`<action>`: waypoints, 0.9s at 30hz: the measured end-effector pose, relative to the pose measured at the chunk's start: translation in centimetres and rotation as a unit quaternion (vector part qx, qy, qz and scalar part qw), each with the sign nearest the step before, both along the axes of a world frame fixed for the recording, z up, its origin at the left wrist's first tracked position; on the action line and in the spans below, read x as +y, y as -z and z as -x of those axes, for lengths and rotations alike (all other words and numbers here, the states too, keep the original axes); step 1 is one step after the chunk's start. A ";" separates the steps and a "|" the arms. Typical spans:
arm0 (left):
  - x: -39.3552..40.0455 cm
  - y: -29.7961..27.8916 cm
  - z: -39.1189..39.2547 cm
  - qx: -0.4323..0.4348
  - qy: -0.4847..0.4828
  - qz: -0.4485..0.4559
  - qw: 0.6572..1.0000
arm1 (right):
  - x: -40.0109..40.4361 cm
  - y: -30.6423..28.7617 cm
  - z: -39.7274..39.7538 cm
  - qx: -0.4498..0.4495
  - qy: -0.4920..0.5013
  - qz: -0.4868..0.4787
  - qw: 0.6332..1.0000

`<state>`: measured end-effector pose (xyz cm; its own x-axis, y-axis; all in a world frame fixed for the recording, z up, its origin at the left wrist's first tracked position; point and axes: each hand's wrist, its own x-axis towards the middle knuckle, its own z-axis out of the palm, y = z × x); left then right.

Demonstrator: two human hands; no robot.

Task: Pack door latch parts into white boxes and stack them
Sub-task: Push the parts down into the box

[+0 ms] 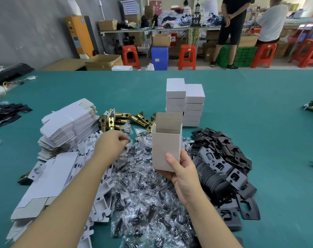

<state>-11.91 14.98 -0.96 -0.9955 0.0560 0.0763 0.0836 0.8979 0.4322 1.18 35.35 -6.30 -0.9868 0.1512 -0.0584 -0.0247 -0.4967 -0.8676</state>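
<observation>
— White cardboard, upright and open at the top: that is the box [166, 151] in the right hand [183, 173], yes?

— Yes. The thumb lies across its front face near the bottom edge and the fingers wrap behind, so the hand grips it from below. Its top flaps stand up, and it is held above the heap of clear screw packets [143, 190].

— And the left hand [112, 143]?

— It reaches forward over that same heap, fingers curled and pinching something small and dark at the fingertips; I cannot tell exactly what it is, since that spot is blurred.

— What lies around the hands?

— Just right of the packets is a pile of black strike plates [225, 161]. Left of the left arm are white die-cut inserts [102, 199] and flat, unfolded box blanks [69, 126] stacked in a thick pile. Beyond the left hand, brass latch bolts [123, 119] lie in a loose cluster.

— Any finished boxes?

— Two stacks of closed white boxes [185, 102] stand side by side behind the held box, touching each other, the left one taller. Everything rests on a green table cover [259, 108].

— Farther off?

— Red plastic stools [187, 56], a blue bin [159, 58], cardboard cartons, and two people at a cluttered workbench.
</observation>
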 end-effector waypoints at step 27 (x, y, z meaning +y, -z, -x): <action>6.1 -9.7 -6.2 0.138 0.230 -0.005 0.963 | -0.4 -0.3 -0.2 0.003 -0.031 -0.037 0.999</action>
